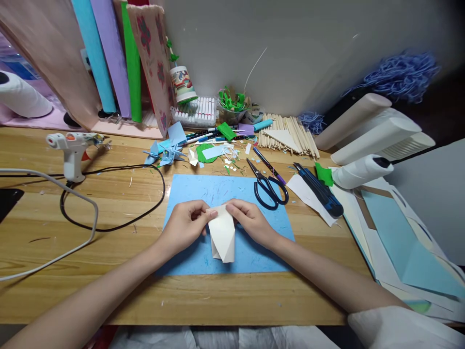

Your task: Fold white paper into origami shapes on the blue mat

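A folded piece of cream paper (222, 232) is held above the blue mat (254, 257), its lower end creased into a slanted flap. My left hand (186, 223) pinches its upper left edge, thumb on the front face. At the upper right edge, my right hand (252, 223) grips it the same way, thumb on top. The fingers behind the paper are partly hidden. Black-handled scissors (271, 186) lie at the mat's upper right corner, beyond my right hand, beside a dark patterned pen (269, 166).
A white glue gun (72, 152) with looping cables stands on the left. At the back are paper scraps (218, 152), markers (199, 110) and wooden sticks (290, 135). To the right lie a utility knife (319, 191), white rolls (363, 170) and stacked paper sheets (414, 242).
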`<state>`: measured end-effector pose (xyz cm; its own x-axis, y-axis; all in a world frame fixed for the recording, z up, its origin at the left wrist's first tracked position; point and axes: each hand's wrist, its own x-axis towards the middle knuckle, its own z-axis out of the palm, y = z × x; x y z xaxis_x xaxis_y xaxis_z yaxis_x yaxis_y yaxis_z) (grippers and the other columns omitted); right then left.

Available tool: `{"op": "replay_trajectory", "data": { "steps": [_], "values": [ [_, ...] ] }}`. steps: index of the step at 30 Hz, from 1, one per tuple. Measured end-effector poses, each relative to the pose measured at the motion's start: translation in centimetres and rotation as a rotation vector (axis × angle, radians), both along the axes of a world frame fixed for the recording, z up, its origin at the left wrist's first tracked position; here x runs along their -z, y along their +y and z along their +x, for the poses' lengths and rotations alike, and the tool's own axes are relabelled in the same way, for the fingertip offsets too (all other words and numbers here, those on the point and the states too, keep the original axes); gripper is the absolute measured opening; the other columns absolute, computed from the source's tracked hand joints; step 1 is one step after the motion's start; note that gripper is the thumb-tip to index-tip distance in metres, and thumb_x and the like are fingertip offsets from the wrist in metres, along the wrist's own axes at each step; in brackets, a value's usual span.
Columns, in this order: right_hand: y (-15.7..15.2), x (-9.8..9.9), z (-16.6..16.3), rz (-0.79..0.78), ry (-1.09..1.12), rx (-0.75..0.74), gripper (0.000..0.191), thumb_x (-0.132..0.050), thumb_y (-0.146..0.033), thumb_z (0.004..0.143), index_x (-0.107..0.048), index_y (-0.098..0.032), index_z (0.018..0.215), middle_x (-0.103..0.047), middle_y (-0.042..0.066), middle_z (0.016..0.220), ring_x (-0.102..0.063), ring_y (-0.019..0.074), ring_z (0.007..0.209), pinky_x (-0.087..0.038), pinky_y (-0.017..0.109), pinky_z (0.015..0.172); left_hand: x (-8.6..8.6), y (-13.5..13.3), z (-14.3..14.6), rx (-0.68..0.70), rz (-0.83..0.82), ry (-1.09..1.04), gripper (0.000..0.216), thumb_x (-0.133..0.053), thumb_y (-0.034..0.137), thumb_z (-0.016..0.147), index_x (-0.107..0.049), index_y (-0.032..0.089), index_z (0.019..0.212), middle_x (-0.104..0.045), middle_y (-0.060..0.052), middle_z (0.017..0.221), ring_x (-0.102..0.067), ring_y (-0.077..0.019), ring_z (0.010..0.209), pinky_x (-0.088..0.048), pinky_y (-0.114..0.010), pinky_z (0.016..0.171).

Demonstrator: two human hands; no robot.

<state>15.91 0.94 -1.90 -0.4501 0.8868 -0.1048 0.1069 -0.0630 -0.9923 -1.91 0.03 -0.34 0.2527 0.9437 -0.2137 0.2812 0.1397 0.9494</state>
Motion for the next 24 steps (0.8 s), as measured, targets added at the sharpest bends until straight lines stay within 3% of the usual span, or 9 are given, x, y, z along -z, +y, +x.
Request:
{"op": "replay_trajectory", "data": {
  "steps": [3, 6, 9, 15, 18, 24],
  "values": [
    [-0.1, 0.2, 0.0, -0.057, -0.011, -0.088, 0.023, -0.050, -0.039, 0.082, -0.055, -0.016, 0.084, -0.053, -0.002, 0.069, -0.046, 0.0100, 0.060, -0.035, 0.020, 0.054, 0.0, 0.1, -0.2, -0.068, 0.045, 0.001, 0.024, -0.054, 0.032, 0.077, -0.055, 0.014, 0.063, -0.050, 0.004, 0.048, -0.046, -0.0073, 0.043, -0.033, -0.017, 0.042],
    [-0.2, 0.4, 0.0, -0.026, -0.070, -0.065, 0.027, -0.047, -0.038, 0.083, -0.057, -0.014, 0.077, -0.053, -0.001, 0.069, -0.046, 0.0109, 0.063, -0.035, 0.021, 0.057, -0.1, 0.2, -0.3, -0.089, 0.029, -0.013, 0.023, -0.053, 0.033, 0.078, -0.054, 0.014, 0.065, -0.051, 0.003, 0.048, -0.047, -0.0082, 0.044, -0.035, -0.018, 0.043],
    [-0.2, 0.4, 0.0, -0.009, -0.113, -0.057, 0.027, -0.047, -0.038, 0.083, -0.056, -0.014, 0.073, -0.050, -0.001, 0.065, -0.043, 0.0101, 0.060, -0.032, 0.020, 0.054, -0.2, 0.4, -0.3, -0.041, 0.016, -0.004, 0.025, -0.052, 0.035, 0.078, -0.051, 0.014, 0.064, -0.053, 0.002, 0.053, -0.050, -0.0097, 0.049, -0.037, -0.019, 0.047],
    [-0.8, 0.1, -0.5, 0.058, -0.221, -0.113, 0.032, -0.050, -0.032, 0.081, -0.043, -0.015, 0.055, -0.032, -0.005, 0.053, -0.029, 0.0068, 0.050, -0.021, 0.019, 0.045, -0.7, -0.2, 0.0, 0.084, 0.202, 0.197, 0.024, -0.055, 0.034, 0.076, -0.055, 0.014, 0.062, -0.051, 0.003, 0.058, -0.044, -0.0099, 0.057, -0.031, -0.020, 0.050],
    [-1.0, 0.1, -0.8, 0.048, -0.194, -0.087, 0.031, -0.053, -0.034, 0.079, -0.045, -0.015, 0.056, -0.031, -0.006, 0.051, -0.028, 0.0062, 0.049, -0.022, 0.019, 0.045, -0.7, -0.5, 0.4, 0.032, 0.219, 0.179, 0.025, -0.053, 0.031, 0.077, -0.054, 0.014, 0.059, -0.048, 0.003, 0.055, -0.042, -0.0094, 0.056, -0.030, -0.020, 0.051],
    [-0.7, 0.3, -0.7, -0.029, -0.087, 0.022, 0.024, -0.058, -0.037, 0.075, -0.057, -0.014, 0.069, -0.047, -0.004, 0.054, -0.037, 0.0065, 0.047, -0.026, 0.019, 0.044, -0.4, 0.3, -0.1, -0.198, 0.155, 0.070, 0.025, -0.054, 0.034, 0.077, -0.052, 0.014, 0.062, -0.047, 0.004, 0.056, -0.040, -0.0088, 0.054, -0.031, -0.019, 0.050]
  ]
}}
